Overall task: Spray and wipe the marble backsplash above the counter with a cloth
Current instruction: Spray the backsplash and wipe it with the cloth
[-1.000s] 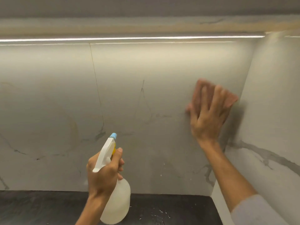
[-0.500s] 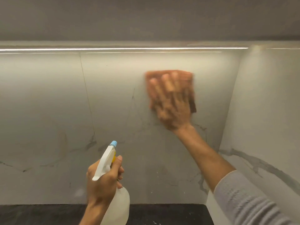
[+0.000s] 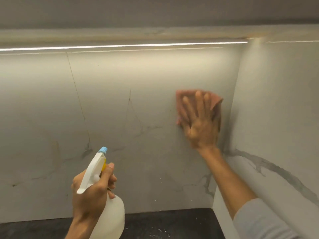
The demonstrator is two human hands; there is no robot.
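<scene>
The pale marble backsplash (image 3: 129, 104) with thin grey veins fills the middle of the view. My right hand (image 3: 200, 123) lies flat with fingers spread on a pinkish-brown cloth (image 3: 216, 102), pressing it to the backsplash close to the right corner. My left hand (image 3: 89, 192) grips a white spray bottle (image 3: 110, 216) by the neck at the lower left, index finger by the trigger. Its blue nozzle (image 3: 103, 150) points up toward the wall. A few small droplets show on the lower backsplash.
A dark counter (image 3: 172, 223) runs along the bottom, speckled with white drops. A marble side wall (image 3: 276, 118) with a bold grey vein closes the right side. A bright light strip (image 3: 120, 46) glows under the cabinet above.
My right hand slid the cloth from the upper middle of the backsplash down and rightward toward the corner. The left hand with the bottle stayed about where it was.
</scene>
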